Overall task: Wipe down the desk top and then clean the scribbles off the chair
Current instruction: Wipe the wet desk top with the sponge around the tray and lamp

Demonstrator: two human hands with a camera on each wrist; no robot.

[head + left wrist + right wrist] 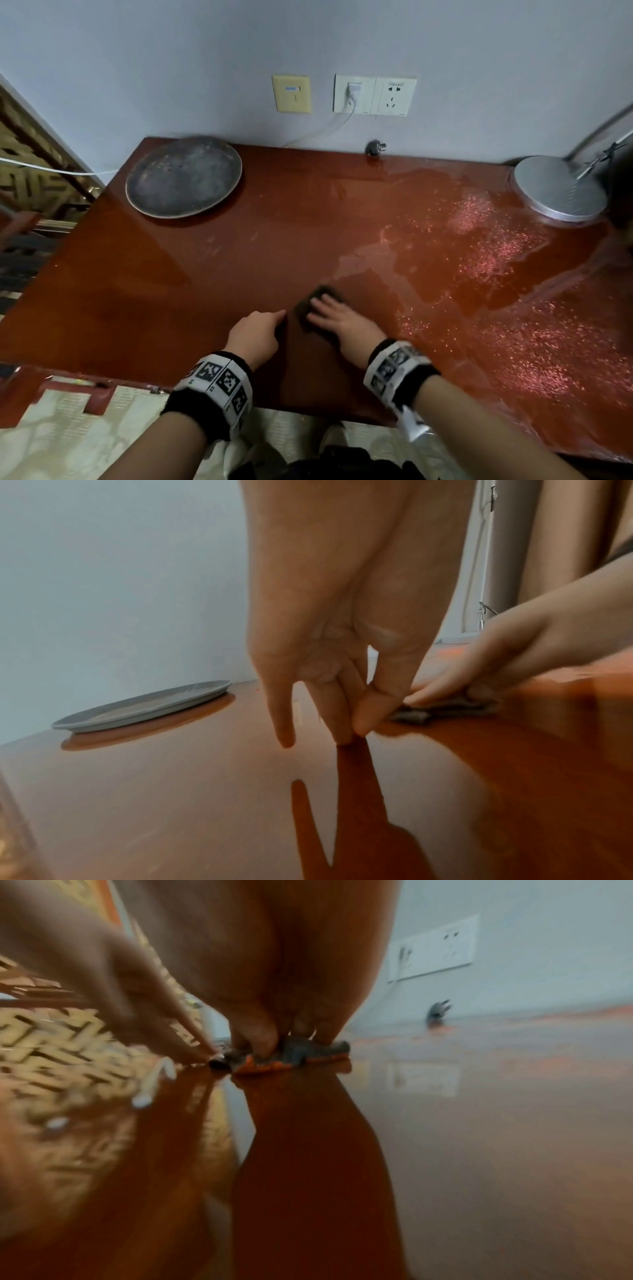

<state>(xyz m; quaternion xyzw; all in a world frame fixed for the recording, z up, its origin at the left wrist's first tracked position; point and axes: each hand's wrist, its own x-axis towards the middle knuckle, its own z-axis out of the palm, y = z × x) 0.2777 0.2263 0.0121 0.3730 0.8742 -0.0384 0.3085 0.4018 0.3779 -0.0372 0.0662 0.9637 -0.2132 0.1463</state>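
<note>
The glossy red-brown desk top [205, 274] fills the head view. A dark, bunched cloth [323, 292] lies on it near the front middle. My right hand [327, 305] presses down on the cloth with its fingers laid flat, as the left wrist view also shows over the cloth [441, 710]. My left hand [270, 322] is just left of the cloth, its thumb against its fingertips [342, 731], which touch the desk at the cloth's end. In the blurred right wrist view the cloth [308, 1050] shows grey with an orange underside. No scribbles are in view.
A grey round plate [183, 178] sits at the back left. A silver lamp base [558, 188] stands at the back right. A wet film with glittering specks [496, 246] covers the right half. A loose plug [375, 149] lies against the wall under the sockets [375, 96].
</note>
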